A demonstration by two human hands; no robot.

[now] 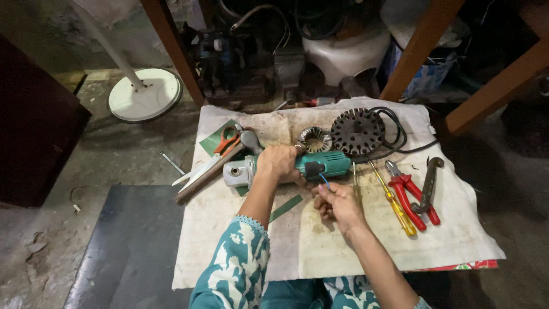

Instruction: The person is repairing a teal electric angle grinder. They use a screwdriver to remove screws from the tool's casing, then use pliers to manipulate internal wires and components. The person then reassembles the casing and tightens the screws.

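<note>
From the head view, a teal angle grinder [291,167] lies across the middle of a stained cloth [320,246] spread over the bench, its grey gear head pointing to the person's left. The left hand [279,163] lies over the grinder's body, fingers curled around it in a closed grip. The right hand [337,205] sits just below the grinder's rear end, fingers pinched together on a thin blue wire [324,181] that runs up to the tool's body.

Just to the left of the grinder, orange-handled scissors [214,157] lie across a dark rod on a green sheet, and a green strip [285,208] rests on the cloth between the two forearms. Behind the grinder sit a small wound stator [315,139] and a larger dark slotted disc [358,131], side by side, with a black cable [403,140] looping around the disc and off to the right. To the right of the right hand lie a yellow-handled screwdriver [394,201], then red-handled pliers [410,194], and a dark bent metal tool [430,183] touching the pliers' handles.

Off the cloth, a white round fan base [146,94] with its pole stands on the concrete floor at upper left, and a dark flat panel [131,246] lies just beside the cloth's left edge.
</note>
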